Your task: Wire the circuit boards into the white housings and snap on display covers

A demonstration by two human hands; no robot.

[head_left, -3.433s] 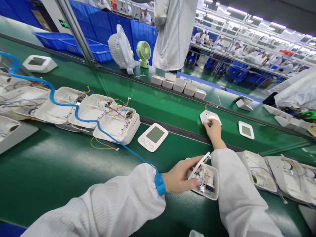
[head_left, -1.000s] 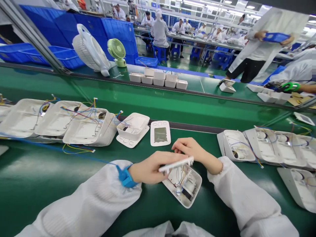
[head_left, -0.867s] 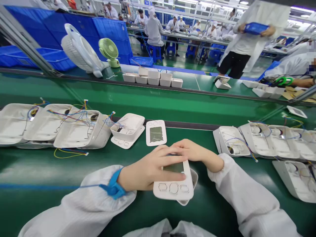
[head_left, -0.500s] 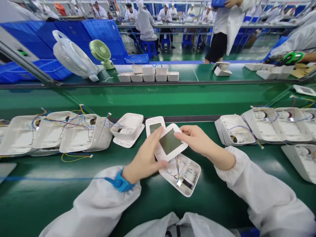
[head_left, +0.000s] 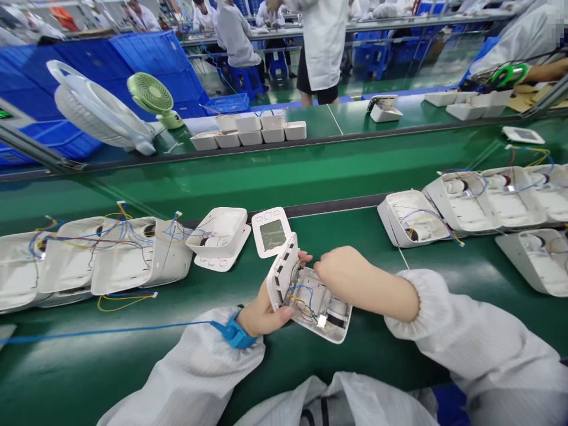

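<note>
1. Here's our left hand (head_left: 264, 310), the nearer one, gripping the tilted front panel (head_left: 281, 269) at its one o'clock.
2. Now our wired housing (head_left: 316, 305), open, at that hand's three o'clock, long axis running ten o'clock to four.
3. And our right hand (head_left: 350, 275), curled over the housing's one o'clock rim; what it grips, we can't tell.

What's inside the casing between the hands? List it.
Thin wires, a white cylinder and a black strip show inside the casing. The right hand and tilted panel cover parts that cannot be seen.
</note>
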